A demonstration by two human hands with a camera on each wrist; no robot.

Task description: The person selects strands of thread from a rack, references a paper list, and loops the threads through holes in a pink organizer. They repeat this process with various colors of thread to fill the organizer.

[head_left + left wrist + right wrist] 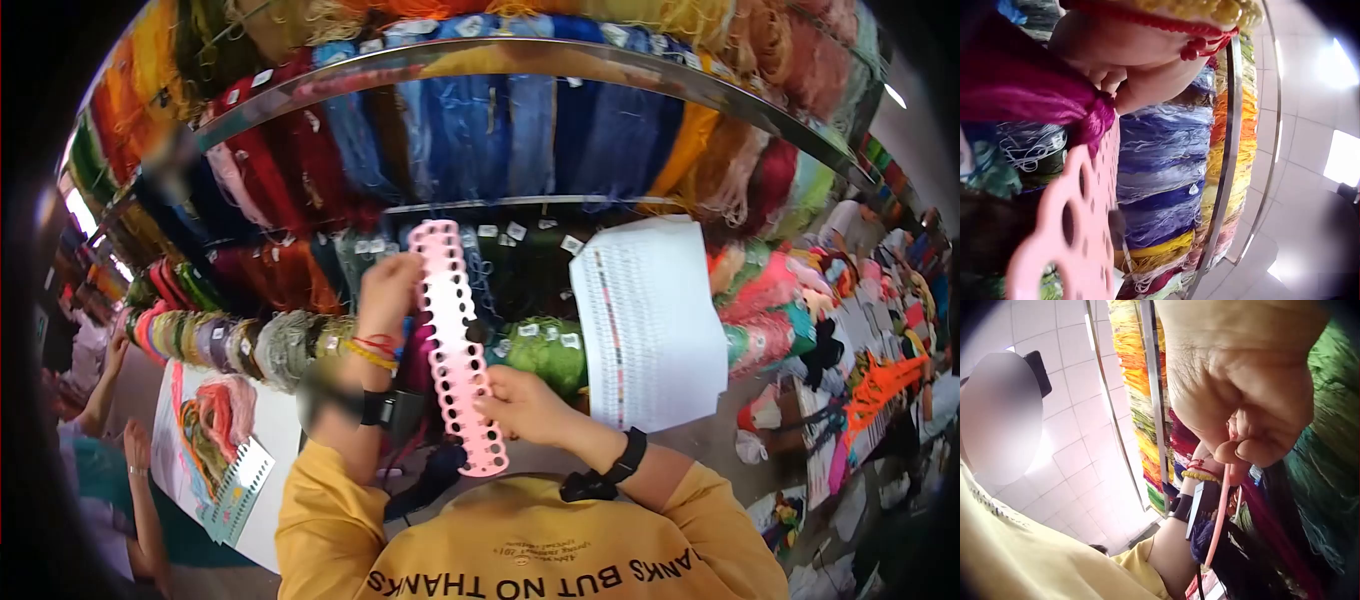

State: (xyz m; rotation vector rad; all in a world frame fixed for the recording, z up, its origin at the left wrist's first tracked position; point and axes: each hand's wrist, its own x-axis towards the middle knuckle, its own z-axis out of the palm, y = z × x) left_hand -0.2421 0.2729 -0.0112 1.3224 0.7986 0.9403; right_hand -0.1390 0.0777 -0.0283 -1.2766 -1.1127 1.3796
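A long pink plastic thread board [450, 320], with rows of round holes along both edges, is held at a slant in front of the chest. Its lower right edge is pinched between the thumb and curled fingers of my right hand [520, 405]. At the upper left edge, my left hand [388, 290] pinches magenta thread [1094, 119], which is knotted at the board's edge in the left wrist view. The loose length of magenta thread hangs down beside the board. Dark blue thread [1200, 540] hangs near the board's lower end in the right wrist view.
Hanks of blue thread [510, 130] and other colours hang from metal rails [620, 75] ahead. A printed chart sheet [655, 320] stands to the right. At left, a white table [285, 410] bears thread and a green card [240, 490]. Other people are at both sides.
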